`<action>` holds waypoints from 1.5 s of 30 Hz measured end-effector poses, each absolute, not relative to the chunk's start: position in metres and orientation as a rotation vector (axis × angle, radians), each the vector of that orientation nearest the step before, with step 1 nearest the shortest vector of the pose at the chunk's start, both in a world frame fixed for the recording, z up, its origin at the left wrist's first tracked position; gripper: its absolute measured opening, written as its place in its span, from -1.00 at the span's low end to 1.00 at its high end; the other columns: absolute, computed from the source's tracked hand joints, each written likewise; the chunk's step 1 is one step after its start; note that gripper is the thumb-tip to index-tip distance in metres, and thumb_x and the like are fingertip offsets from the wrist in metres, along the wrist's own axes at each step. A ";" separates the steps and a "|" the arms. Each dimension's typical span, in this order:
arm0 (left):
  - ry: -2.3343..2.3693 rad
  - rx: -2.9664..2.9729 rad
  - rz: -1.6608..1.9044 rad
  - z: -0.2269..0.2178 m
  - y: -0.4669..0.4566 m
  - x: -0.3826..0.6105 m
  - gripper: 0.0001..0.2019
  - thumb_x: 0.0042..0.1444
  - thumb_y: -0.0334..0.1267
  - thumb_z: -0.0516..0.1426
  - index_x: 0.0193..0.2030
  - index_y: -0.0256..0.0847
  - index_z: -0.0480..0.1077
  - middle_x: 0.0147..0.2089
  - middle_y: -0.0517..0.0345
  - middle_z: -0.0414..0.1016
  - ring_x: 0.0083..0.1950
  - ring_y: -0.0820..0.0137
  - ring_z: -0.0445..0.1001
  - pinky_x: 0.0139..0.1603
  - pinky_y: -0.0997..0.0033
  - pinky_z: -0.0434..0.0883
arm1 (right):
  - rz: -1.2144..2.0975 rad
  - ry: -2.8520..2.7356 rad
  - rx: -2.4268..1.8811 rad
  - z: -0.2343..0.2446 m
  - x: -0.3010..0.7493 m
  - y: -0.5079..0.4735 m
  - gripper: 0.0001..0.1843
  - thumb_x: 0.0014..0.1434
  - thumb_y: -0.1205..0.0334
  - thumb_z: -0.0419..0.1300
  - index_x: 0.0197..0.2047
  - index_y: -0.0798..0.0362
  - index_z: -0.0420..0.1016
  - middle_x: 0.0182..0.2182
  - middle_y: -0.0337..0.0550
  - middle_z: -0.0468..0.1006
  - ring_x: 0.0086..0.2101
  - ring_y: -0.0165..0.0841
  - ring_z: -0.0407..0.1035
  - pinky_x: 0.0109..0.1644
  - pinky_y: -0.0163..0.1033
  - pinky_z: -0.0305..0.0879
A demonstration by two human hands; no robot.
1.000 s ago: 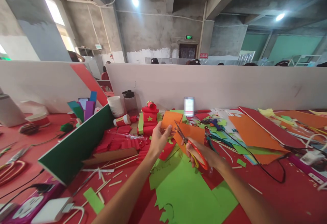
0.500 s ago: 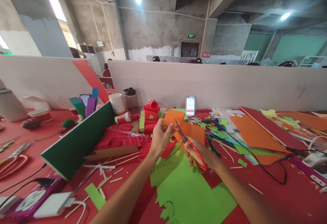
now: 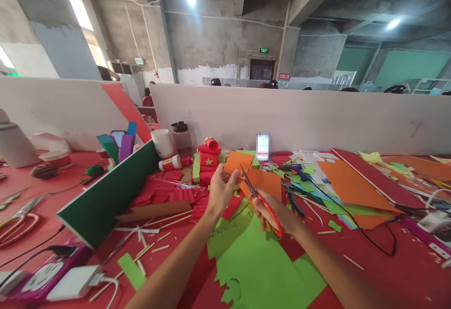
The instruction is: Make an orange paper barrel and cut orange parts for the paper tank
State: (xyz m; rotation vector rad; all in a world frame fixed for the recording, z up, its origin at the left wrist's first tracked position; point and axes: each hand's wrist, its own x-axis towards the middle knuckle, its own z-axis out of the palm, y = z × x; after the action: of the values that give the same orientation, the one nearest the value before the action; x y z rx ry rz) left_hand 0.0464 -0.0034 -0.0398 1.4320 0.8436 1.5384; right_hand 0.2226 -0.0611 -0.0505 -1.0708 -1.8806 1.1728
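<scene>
My left hand (image 3: 224,186) pinches a piece of orange paper (image 3: 238,160) between thumb and fingers, holding it above the table. A small dark star outline shows near the thumb. My right hand (image 3: 271,209) is closed around scissors (image 3: 270,215) with orange-red and yellow handles. Their blades point up and left, with the tips at the orange paper's right edge. Behind the blades lies a larger orange sheet (image 3: 266,185). Below both hands, light green paper (image 3: 257,252) with jagged cut edges covers the table. A red paper model with a yellow-green star (image 3: 209,161) stands beyond my left hand.
A cardboard tray (image 3: 155,211) with red paper pieces and a dark green board (image 3: 109,196) stand left. A phone (image 3: 262,146) leans upright at the back. Pliers (image 3: 294,201), a glue gun (image 3: 299,172) and its cable lie right. Power strips (image 3: 45,271) sit at both sides.
The scissor handles have drawn slightly closer together, and the blades have narrowed a little. My left hand keeps its hold on the orange paper, almost unmoved.
</scene>
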 end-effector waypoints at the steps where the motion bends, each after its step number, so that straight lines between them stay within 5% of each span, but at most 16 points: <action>1: 0.844 1.432 1.538 -0.040 -0.003 0.047 -0.66 0.09 0.00 0.23 -0.25 -0.16 0.22 -0.33 0.15 0.56 -0.30 0.29 0.61 -0.26 0.33 0.56 | 1.171 -1.883 -1.068 -0.050 0.222 -0.061 -0.41 0.22 -0.35 -0.05 -0.05 0.01 0.29 -0.52 -0.36 0.27 -0.66 -0.47 0.28 -0.60 -0.36 0.33; 45: 0.801 1.406 1.575 -0.042 -0.001 0.046 -0.71 0.13 -0.06 0.21 -0.20 -0.20 0.27 -0.23 0.10 0.56 -0.27 0.31 0.61 -0.20 0.26 0.59 | 1.045 -1.838 -1.057 -0.061 0.213 -0.061 -0.49 0.27 -0.29 -0.04 -0.13 0.01 0.33 -0.63 -0.42 0.26 -0.75 -0.45 0.26 -0.69 -0.37 0.19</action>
State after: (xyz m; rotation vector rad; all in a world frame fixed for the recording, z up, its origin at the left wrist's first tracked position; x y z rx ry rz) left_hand 0.0461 -0.0010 -0.0424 1.4061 0.8009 1.5746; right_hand 0.2134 -0.0611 -0.0613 -1.0566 -1.8378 1.0452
